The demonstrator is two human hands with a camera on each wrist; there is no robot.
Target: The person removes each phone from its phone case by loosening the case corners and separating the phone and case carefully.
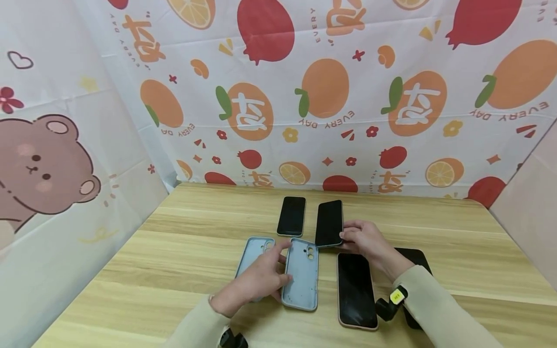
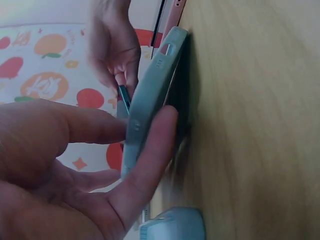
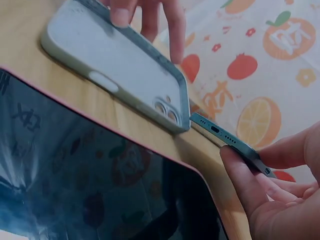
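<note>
My left hand (image 1: 261, 275) grips a light blue phone case (image 1: 302, 280) by its left edge, thumb and fingers at the rim. The case's hollow inside faces up, with the camera cutouts at its far right corner. In the left wrist view the case (image 2: 150, 95) tilts, its underside raised off the wood. My right hand (image 1: 370, 244) holds a phone (image 1: 329, 222) with a black screen by its right edge, just beyond the case. Its teal bottom edge with the charging port shows in the right wrist view, where the phone (image 3: 235, 142) is close beside the case's camera corner.
A second blue case (image 1: 252, 251) lies partly behind my left hand. At the back lies another black-screened phone (image 1: 291, 216). A larger pink-edged phone (image 1: 356, 290) lies front right, and a dark flat thing (image 1: 415, 261) is partly under my right forearm. A printed cloth hangs behind the wooden table (image 1: 174, 241).
</note>
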